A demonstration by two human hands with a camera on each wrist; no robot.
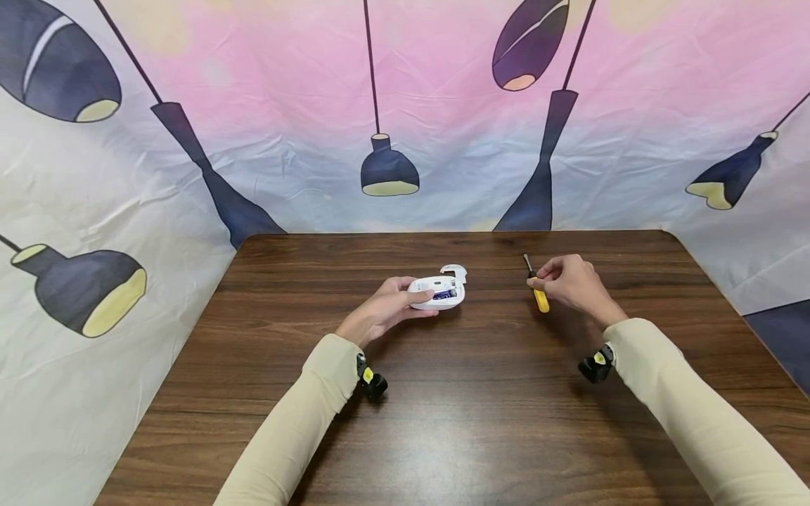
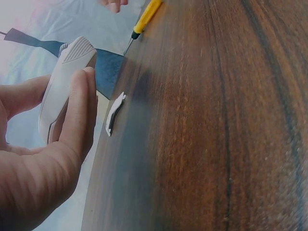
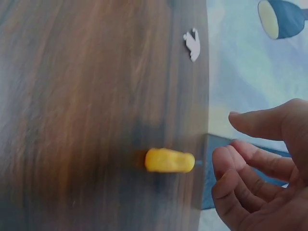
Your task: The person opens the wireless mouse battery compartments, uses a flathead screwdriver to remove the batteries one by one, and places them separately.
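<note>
My left hand (image 1: 392, 303) grips a white computer mouse (image 2: 60, 91) above the table, thumb on one face and fingers on the other. Its underside faces up in the head view, with the battery compartment uncovered and a dark blue battery (image 1: 445, 294) inside. The white battery cover (image 1: 454, 271) lies on the table just beyond it. A screwdriver (image 1: 541, 301) with a yellow handle and dark collar rests to the right, tip pointing away. Over it hovers my right hand (image 3: 269, 173), fingers loosely bent, thumb apart and nothing between them.
The brown wooden table (image 1: 430, 407) carries these things, its far edge (image 1: 354, 234) close behind them. A patterned cloth (image 1: 316, 105) with printed lamps hangs behind and beside the table. A black wrist camera (image 1: 596, 365) sits below the right sleeve.
</note>
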